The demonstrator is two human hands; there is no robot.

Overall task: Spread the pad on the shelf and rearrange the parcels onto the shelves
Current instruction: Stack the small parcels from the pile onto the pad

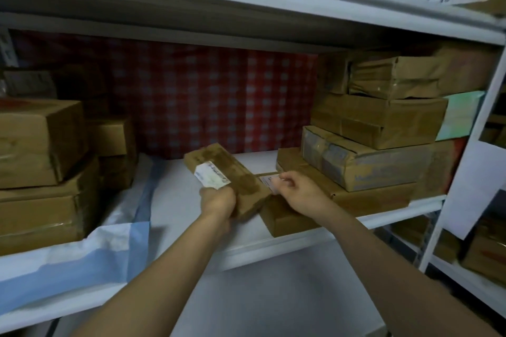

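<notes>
The left hand (219, 201) is closed round the near end of one small brown parcel (232, 175), lifting it tilted above the white shelf (191, 200); a white label (212, 178) shows just above the fingers. The right hand (297, 194) rests, fingers loosely curled, on a flat brown parcel (287, 219) lying at the shelf's front edge, fingertips at its label; whether it grips is unclear. Beyond it stands a right stack (383, 131) of about five parcels. On the left, a white-and-blue pad (117, 238) lies spread over the shelf, with roughly four brown boxes (41, 172) piled on it.
</notes>
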